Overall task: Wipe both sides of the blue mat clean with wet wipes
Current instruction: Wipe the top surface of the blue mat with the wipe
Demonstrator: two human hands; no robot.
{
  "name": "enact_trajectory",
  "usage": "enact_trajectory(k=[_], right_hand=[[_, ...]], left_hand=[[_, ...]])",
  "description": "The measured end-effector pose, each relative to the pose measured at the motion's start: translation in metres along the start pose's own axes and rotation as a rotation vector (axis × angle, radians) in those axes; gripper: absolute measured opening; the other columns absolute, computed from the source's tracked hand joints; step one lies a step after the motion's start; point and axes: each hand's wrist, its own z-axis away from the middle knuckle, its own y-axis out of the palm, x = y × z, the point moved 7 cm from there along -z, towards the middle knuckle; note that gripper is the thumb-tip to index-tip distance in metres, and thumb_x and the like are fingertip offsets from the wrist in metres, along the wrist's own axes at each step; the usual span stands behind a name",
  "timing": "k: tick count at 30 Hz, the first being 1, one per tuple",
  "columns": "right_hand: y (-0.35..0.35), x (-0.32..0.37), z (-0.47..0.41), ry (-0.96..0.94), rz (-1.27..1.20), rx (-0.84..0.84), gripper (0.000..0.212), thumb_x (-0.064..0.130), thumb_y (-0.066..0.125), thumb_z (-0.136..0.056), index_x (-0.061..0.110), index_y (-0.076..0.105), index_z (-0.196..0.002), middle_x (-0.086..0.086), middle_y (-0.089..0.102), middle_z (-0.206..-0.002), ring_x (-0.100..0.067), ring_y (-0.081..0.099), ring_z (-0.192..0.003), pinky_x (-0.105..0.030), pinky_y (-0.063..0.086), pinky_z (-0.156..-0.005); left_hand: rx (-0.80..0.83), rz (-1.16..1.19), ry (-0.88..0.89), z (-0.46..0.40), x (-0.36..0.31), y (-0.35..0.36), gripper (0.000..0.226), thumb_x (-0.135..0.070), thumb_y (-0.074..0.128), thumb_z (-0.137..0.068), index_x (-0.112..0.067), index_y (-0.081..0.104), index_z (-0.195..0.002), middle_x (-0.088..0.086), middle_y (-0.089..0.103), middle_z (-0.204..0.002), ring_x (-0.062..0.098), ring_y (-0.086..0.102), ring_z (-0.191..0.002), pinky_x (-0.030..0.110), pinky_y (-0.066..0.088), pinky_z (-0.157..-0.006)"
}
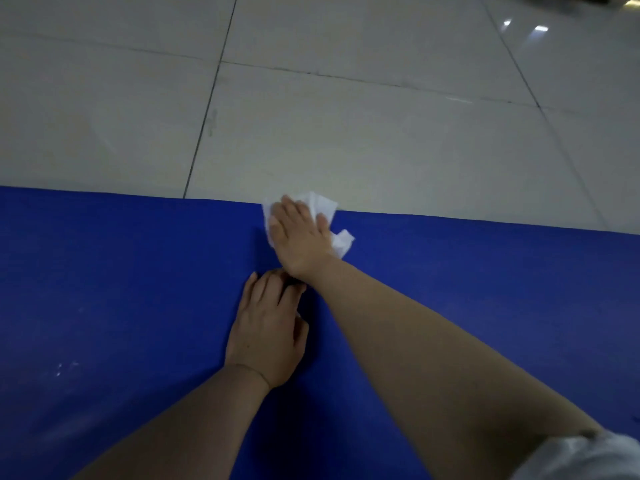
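Right grip (299, 233): fingers flat and straight, pressing a white wipe (325, 206) onto the far edge of the mat (121, 271), frame centre. Left grip (268, 327): fingers relaxed, holding nothing, resting on mat just below right wrist. Mat fills lower half; tiled floor (346, 116) above. White specks (65, 368) lower left.

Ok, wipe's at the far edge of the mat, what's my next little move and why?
Probably drag the right hand and wipe back toward you. The wipe already overhangs the mat edge onto the floor, and the left hand braces the mat.
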Motion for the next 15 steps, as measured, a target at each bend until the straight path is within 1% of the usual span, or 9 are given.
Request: enact_trajectory(k=[3,6,7,8,10,11,12,13,15], right_hand=[[-0.013,-0.053,0.014,0.189,0.139,-0.121,0.052,0.032,0.015,-0.103,0.023,0.003,-0.153,0.007,-0.003,-0.160,-0.012,-0.005,-0.146,-0.043,-0.004,-0.117],[-0.027,-0.088,0.026,0.446,0.146,-0.260,0.054,0.033,0.017,-0.102,0.022,0.005,-0.153,0.004,0.000,-0.160,-0.016,-0.003,-0.146,-0.047,-0.001,-0.117],[-0.026,-0.085,0.027,0.463,0.161,-0.264,0.054,0.034,0.017,-0.102,0.023,0.004,-0.153,0.004,-0.001,-0.160,-0.018,-0.004,-0.147,-0.048,-0.002,-0.117],[-0.023,-0.077,0.026,0.419,0.197,-0.252,0.054,0.035,0.017,-0.102,0.023,0.002,-0.153,0.004,-0.003,-0.160,-0.018,-0.005,-0.147,-0.049,-0.002,-0.116],[-0.014,-0.060,0.025,0.229,0.257,-0.213,0.053,0.036,0.017,-0.103,0.025,0.002,-0.153,0.006,-0.004,-0.160,-0.017,-0.006,-0.146,-0.049,-0.002,-0.116],[-0.014,-0.061,0.026,0.171,0.277,-0.204,0.053,0.037,0.016,-0.103,0.026,0.003,-0.153,0.006,-0.003,-0.160,-0.016,-0.005,-0.146,-0.048,-0.002,-0.117],[-0.018,-0.072,0.029,0.177,0.298,-0.213,0.053,0.037,0.016,-0.103,0.026,0.004,-0.153,0.006,-0.002,-0.160,-0.016,-0.004,-0.146,-0.047,0.000,-0.117],[-0.025,-0.092,0.033,0.243,0.312,-0.238,0.053,0.038,0.015,-0.102,0.025,0.004,-0.153,0.005,-0.001,-0.160,-0.017,-0.002,-0.146,-0.048,0.001,-0.117],[-0.046,-0.139,0.048,0.477,0.281,-0.291,0.054,0.037,0.015,-0.102,0.024,0.004,-0.153,0.003,-0.001,-0.161,-0.020,-0.002,-0.146,-0.049,0.003,-0.116]], left_hand=[[-0.026,-0.005,-0.008,0.001,0.000,-0.001,0.045,-0.024,0.033,-0.080,-0.013,0.061,-0.113,0.010,0.053,-0.127,0.025,0.046,-0.119,0.047,0.026,-0.113],[-0.023,-0.039,-0.009,0.001,0.000,0.001,0.048,-0.026,0.029,-0.081,-0.013,0.062,-0.114,0.013,0.051,-0.132,0.023,0.042,-0.122,0.049,0.028,-0.114],[-0.019,-0.042,-0.010,0.001,0.000,0.001,0.049,-0.026,0.029,-0.082,-0.013,0.062,-0.116,0.013,0.050,-0.134,0.024,0.040,-0.124,0.048,0.027,-0.115],[-0.013,-0.042,-0.012,0.001,0.000,0.002,0.050,-0.026,0.029,-0.082,-0.012,0.061,-0.118,0.015,0.050,-0.136,0.024,0.039,-0.126,0.047,0.025,-0.114],[0.008,-0.055,-0.019,0.000,0.001,0.003,0.053,-0.026,0.030,-0.082,-0.010,0.061,-0.122,0.015,0.049,-0.139,0.025,0.038,-0.129,0.044,0.020,-0.111],[0.024,-0.061,-0.023,0.000,0.001,0.004,0.055,-0.027,0.029,-0.082,-0.011,0.061,-0.123,0.015,0.048,-0.140,0.025,0.038,-0.130,0.044,0.020,-0.111],[0.036,-0.060,-0.025,0.000,0.001,0.004,0.055,-0.027,0.029,-0.082,-0.011,0.061,-0.124,0.014,0.048,-0.141,0.025,0.039,-0.131,0.043,0.020,-0.111],[0.039,-0.057,-0.026,0.000,0.001,0.004,0.055,-0.028,0.030,-0.082,-0.012,0.061,-0.124,0.013,0.048,-0.141,0.025,0.040,-0.131,0.043,0.021,-0.112],[0.038,-0.062,-0.031,0.000,0.001,0.004,0.055,-0.028,0.030,-0.082,-0.013,0.061,-0.124,0.012,0.048,-0.141,0.025,0.042,-0.131,0.044,0.023,-0.113]])
